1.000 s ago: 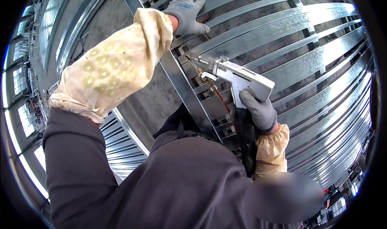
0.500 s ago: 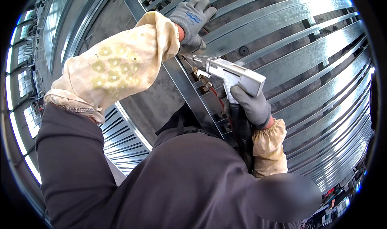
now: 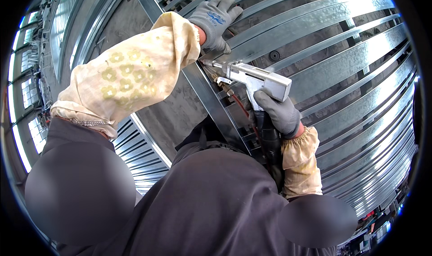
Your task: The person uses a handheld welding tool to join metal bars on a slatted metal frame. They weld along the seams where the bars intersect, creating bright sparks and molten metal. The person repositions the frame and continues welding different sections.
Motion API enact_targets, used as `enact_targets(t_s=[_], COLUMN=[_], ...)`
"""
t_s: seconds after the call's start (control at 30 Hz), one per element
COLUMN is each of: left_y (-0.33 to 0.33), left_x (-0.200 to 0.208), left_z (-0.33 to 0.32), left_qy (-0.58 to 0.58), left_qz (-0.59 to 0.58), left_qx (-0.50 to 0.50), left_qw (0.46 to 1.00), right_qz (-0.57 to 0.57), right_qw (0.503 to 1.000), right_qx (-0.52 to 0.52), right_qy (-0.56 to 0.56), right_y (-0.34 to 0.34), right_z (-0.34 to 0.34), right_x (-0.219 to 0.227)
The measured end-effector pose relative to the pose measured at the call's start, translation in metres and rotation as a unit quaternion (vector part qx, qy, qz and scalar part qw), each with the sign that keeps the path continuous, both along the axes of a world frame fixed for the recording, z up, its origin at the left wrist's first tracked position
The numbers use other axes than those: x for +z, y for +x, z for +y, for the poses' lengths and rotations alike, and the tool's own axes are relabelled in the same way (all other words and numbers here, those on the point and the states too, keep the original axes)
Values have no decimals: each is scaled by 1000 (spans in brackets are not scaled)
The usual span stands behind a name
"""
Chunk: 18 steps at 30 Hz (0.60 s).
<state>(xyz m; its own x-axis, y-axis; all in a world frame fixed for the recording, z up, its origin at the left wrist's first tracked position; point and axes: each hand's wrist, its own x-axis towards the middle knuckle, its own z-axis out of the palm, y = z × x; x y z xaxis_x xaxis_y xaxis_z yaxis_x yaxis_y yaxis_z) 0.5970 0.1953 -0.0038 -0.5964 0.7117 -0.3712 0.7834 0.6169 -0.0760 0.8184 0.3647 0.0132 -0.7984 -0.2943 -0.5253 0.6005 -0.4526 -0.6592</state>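
My left hand (image 3: 215, 22), in a grey work glove, lies with fingers spread on a flat galvanized steel slat (image 3: 270, 33) near its left end. My right hand (image 3: 280, 113), gloved alike, is wrapped round the grip of a silver, pistol-shaped welding gun (image 3: 263, 78). The gun's thin nozzle points left, its tip at the joint where the slat meets a long steel frame bar (image 3: 209, 96), just below my left thumb. Whether the tip touches the metal I cannot tell. A red hose (image 3: 240, 104) and a black-wrapped cable (image 3: 269, 143) run down from the gun.
Several parallel steel slats (image 3: 351, 69) spread to the right over darker crosspieces. A small round black object (image 3: 274, 55) shows in a gap between slats. Ribbed metal panels (image 3: 139, 152) are at lower left, and long metal profiles (image 3: 92, 24) at upper left.
The welding gun and my right hand have shifted slightly left, bringing the nozzle a little nearer the joint. My left hand stays practically in place.
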Motion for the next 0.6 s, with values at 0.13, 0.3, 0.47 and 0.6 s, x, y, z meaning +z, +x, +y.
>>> enact_targets(t_s=[0.13,0.3,0.47,0.6], left_y=[-1,-2,0,0], left_x=[-2,0,3,1], left_z=[0,0,2,2], left_qy=[7,17,7,-1], left_qz=[-1,-8,-3,17], left_qx=[2,-2,-7,-9], left_qw=[1000,1000,1000,1000], right_qz=[-39,41,28,0], right_qw=[999,998,998,999], right_qx=[19,-5,2,10], right_qy=[-2,40,50,45], right_y=[0,0,0,1], right_z=[2,-4,-4,-3], right_x=[3,0,2,2])
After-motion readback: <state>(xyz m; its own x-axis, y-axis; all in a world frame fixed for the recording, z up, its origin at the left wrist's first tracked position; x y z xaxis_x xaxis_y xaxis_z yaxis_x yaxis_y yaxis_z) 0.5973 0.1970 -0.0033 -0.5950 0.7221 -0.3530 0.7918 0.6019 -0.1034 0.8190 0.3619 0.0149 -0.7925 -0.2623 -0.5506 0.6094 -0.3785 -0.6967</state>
